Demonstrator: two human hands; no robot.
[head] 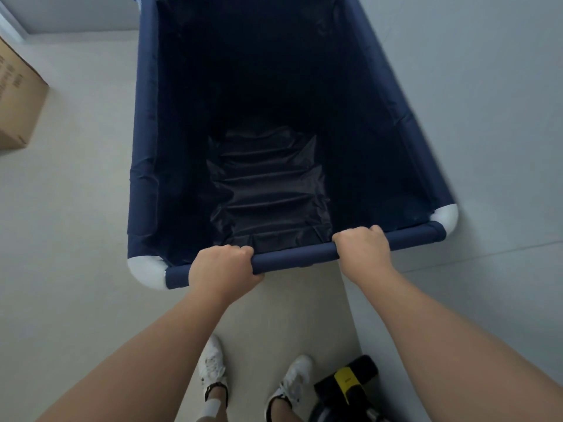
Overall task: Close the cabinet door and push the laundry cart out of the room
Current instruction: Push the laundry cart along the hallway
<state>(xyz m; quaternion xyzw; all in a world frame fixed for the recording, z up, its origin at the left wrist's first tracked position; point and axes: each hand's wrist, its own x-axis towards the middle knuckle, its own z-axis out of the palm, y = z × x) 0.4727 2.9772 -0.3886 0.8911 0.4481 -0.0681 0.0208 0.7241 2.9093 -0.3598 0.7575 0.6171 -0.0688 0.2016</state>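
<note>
**Both hands gripping the cart's near rail**

While we are looking down, our left hand (222,266) is curling shut around the near rail (295,257) of the laundry cart (146,147), close to its white left corner (146,271). Our right hand (362,248) is clenching the same rail nearer the white right corner (446,216). Dark blue fabric is sagging inside the cart, which is filling the floor (76,223) ahead. A cardboard box (18,99) is sitting at the floor's left edge, and a black-and-yellow object (347,382) is lying beside our right shoe (292,382).

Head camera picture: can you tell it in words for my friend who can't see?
Both hands, left hand and right hand, hold the near rail of an empty navy laundry cart. A cardboard box sits left.
</note>
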